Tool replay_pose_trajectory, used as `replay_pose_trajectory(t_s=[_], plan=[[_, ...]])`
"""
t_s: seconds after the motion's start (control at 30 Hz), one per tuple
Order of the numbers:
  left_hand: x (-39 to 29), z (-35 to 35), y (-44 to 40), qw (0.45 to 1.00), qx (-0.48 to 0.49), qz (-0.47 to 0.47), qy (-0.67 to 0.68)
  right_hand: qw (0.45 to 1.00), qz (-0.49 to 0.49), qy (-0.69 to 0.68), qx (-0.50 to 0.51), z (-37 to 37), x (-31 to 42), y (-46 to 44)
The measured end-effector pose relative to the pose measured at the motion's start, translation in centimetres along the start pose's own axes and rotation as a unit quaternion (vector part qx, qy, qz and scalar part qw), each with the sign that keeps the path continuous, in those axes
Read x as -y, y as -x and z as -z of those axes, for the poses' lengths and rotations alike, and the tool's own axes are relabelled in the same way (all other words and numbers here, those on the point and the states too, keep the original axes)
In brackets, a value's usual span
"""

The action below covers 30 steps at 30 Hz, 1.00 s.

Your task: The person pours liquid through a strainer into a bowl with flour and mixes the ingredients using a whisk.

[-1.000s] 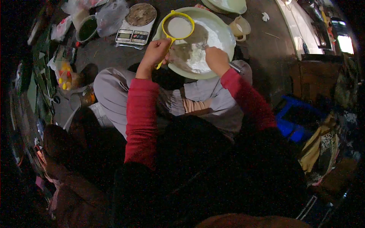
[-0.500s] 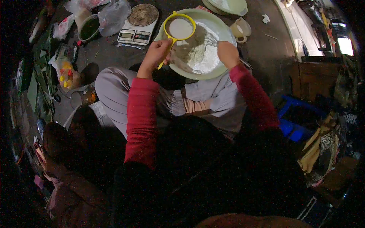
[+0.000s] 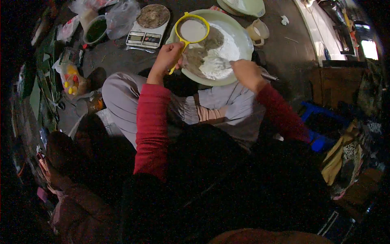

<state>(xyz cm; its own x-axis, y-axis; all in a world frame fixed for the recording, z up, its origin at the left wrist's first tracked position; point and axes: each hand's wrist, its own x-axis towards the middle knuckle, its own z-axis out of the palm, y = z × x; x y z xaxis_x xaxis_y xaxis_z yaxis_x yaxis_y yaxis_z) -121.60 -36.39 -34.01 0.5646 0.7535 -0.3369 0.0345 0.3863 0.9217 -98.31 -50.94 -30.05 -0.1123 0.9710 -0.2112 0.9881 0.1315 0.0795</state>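
My left hand (image 3: 168, 57) is closed on the handle of a yellow sieve (image 3: 192, 29), which holds white powder and hangs over the left part of a large pale green bowl (image 3: 248, 38). White powder (image 3: 221, 61) lies in the bowl, with a greyish area beside it. At the bowl's lower right rim is my right hand (image 3: 246, 74), its fingers closed round a utensil. The utensil's far end reaches into the powder and is too blurred to name; a thin metallic end sticks out behind the hand.
Left of the bowl stands a kitchen scale (image 3: 147, 35) bearing a round brownish disc (image 3: 153, 16). A beige jug (image 3: 257, 31) and a second bowl (image 3: 243, 6) are at upper right. Plastic bags (image 3: 122, 18) and a green-filled container (image 3: 95, 30) lie upper left. A blue stool (image 3: 321, 122) stands right.
My right hand has moved right and down from the bowl's middle to its lower right rim, and the powder has shifted. My left hand and the sieve have barely moved.
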Motion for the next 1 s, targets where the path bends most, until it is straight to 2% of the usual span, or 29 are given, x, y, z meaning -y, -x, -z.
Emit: replay_pose_trajectory(t_s=[0.07, 0.13, 0.2, 0.3, 0.43, 0.5, 0.7, 0.9, 1.0], plan=[[0.2, 0.0, 0.0, 1.0, 0.005, -0.003, -0.01, 0.997, -0.078, 0.024, -0.018, 0.6, -1.1, -1.2], [0.1, 0.1, -0.1, 1.0, 0.014, 0.0, -0.003, 0.994, -0.09, 0.031, -0.046, -0.6, -2.3, -3.4], [0.0, 0.0, -0.1, 1.0, 0.01, 0.003, -0.003, 0.982, -0.141, 0.018, -0.127, -3.1, -3.0, -6.1], [0.2, 0.1, -0.3, 1.0, 0.009, 0.006, -0.002, 0.984, -0.153, -0.029, -0.087, -1.7, 0.3, -8.6], [-0.1, -0.3, 0.0, 1.0, 0.002, -0.001, -0.005, 0.986, -0.127, -0.049, -0.093, -0.3, 4.2, -7.4], [-0.1, -0.3, -0.1, 1.0, 0.005, 0.004, -0.005, 0.993, -0.095, -0.056, -0.043, 0.8, 5.9, -6.3], [-0.1, -0.1, 0.1, 1.0, 0.007, 0.004, 0.003, 0.999, 0.01, -0.039, -0.034, -0.5, 5.1, -3.0], [-0.3, -0.1, 0.3, 1.0, 0.007, 0.004, -0.024, 0.998, 0.018, -0.018, 0.062, 0.8, 1.0, 0.9], [-0.1, -0.2, 0.3, 0.999, 0.006, 0.004, -0.031, 0.999, -0.031, 0.001, 0.006, 0.7, -0.4, 0.7]])
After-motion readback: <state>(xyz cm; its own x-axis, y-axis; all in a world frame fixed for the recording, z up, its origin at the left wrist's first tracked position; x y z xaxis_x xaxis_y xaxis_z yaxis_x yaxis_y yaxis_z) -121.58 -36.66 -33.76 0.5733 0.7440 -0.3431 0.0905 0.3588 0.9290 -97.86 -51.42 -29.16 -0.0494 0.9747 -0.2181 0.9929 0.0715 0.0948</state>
